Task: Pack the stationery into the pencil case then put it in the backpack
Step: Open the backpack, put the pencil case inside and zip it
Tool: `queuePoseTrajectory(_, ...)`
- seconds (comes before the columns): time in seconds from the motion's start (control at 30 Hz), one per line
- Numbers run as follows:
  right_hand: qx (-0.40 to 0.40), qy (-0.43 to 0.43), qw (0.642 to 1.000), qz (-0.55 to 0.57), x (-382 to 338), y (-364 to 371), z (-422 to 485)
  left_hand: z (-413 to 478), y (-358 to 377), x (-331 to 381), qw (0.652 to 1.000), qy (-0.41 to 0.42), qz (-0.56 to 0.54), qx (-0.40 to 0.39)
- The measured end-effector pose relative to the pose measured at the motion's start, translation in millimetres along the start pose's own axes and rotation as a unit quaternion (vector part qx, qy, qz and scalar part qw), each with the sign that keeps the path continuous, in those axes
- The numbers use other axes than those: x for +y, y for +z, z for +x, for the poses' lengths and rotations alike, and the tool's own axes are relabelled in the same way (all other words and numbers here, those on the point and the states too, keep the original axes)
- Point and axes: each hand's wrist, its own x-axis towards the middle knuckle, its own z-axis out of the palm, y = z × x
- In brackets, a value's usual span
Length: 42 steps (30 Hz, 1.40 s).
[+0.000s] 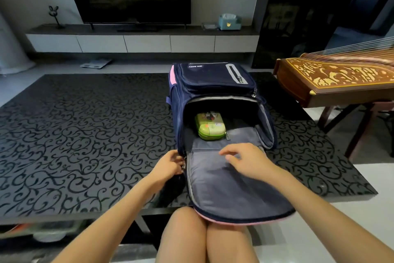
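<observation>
While half-hidden, pencil case (210, 126) sits inside backpack (215, 79).

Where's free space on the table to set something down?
Bare: the table left of the backpack, and a strip between backpack and zither. Crowded: the near edge, with open flap, left hand, right hand.

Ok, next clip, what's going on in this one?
A person sits at a dark patterned table with a navy backpack lying open on it, its flap folded down onto their lap. A green pencil case already lies inside the main compartment. The left hand pinches the zipper pull at the opening's near-left corner, while the right hand rests open on the grey flap lining. The bag is not yet zipped.
</observation>
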Motion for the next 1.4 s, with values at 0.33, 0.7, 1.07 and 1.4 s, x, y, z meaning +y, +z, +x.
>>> queuePoseTrajectory(0.33, -0.26, -0.031, 0.93, -0.257, 17.6, -18.7, -102.0, -13.7, 15.3, 1.3, 0.985, 0.06, 0.113, 0.115)
queuePoseTrajectory(0.7, 0.294, -0.09, 0.923, -0.232, -24.5, -70.0, -47.1, -41.5, 1.3, 23.5, 0.919, 0.143, 0.336, 0.15)
queuePoseTrajectory(1.07, 0.217, -0.281, 0.905, -0.234, -86.4, 24.3, 27.3, -58.9, -12.8, 76.7, 0.971, 0.115, 0.186, 0.098)
queuePoseTrajectory(1.4, 0.245, -0.237, 0.903, -0.261, -104.2, 32.2, 35.0, -69.6, -30.1, 82.3, 0.958, 0.192, 0.192, 0.093)
